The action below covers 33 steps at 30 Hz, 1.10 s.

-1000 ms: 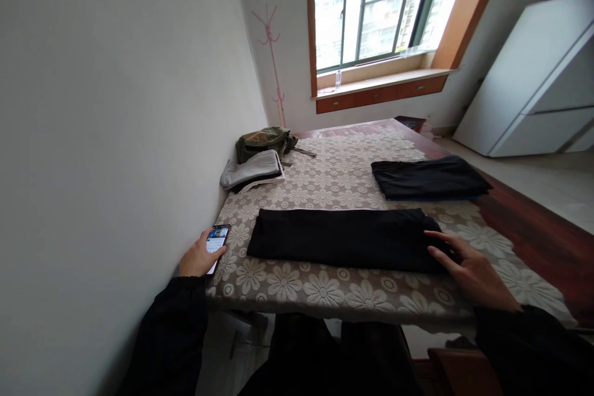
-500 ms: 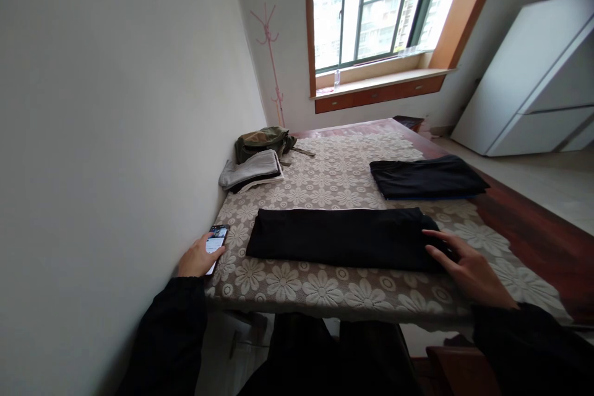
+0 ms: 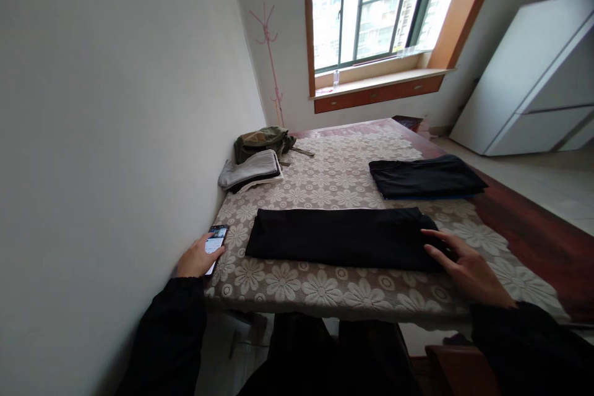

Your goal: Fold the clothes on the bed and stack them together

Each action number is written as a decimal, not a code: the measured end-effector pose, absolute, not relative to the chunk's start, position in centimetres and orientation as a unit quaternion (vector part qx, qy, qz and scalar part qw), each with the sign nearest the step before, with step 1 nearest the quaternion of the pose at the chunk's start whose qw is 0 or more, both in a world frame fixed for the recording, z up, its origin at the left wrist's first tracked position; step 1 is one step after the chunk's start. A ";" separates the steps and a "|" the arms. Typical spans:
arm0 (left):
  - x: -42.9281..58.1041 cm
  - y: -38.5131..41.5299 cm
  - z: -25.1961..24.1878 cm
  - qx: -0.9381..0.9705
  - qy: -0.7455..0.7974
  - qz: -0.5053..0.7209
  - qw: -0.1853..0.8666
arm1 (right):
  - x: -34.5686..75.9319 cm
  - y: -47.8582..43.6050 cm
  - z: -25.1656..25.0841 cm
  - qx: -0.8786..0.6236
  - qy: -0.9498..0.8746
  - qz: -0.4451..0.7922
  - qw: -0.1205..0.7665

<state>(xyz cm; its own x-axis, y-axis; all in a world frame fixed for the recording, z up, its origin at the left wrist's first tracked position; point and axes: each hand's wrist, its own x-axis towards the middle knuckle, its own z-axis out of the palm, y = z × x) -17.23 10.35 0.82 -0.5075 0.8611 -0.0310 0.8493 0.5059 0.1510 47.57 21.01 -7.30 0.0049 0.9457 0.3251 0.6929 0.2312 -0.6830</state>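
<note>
My left hand (image 3: 197, 257) grips a smartphone (image 3: 215, 246) with a lit screen at the table's left edge, the thumb lying over the glass. A folded black garment (image 3: 338, 238) lies flat and lengthwise in front of me. At its right end rests my right hand (image 3: 471, 269), fingers apart, the thumb and index finger touching the cloth. The tips of the other fingers are partly hidden. Further back on the right lies a second folded dark garment (image 3: 424, 177), with a thin blue edge showing underneath.
A cream flower-patterned tablecloth (image 3: 320, 288) covers much of the reddish wooden table (image 3: 529, 229). Folded grey clothing (image 3: 250, 168) and an olive backpack (image 3: 260, 141) sit against the left wall. Beyond stand a pink coat rack (image 3: 271, 62) and a white fridge (image 3: 520, 74).
</note>
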 end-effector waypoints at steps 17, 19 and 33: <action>-17.4 10.4 0.6 0.487 0.869 0.066 0.058 | 47.4 20.9 -6.9 -0.604 -0.679 0.174 0.379; -17.6 10.4 0.4 0.496 0.864 0.064 0.054 | 47.4 20.9 -6.9 -0.603 -0.680 0.174 0.380; -17.3 10.4 0.8 0.478 0.874 0.061 0.061 | 47.5 20.9 -7.0 -0.601 -0.681 0.173 0.380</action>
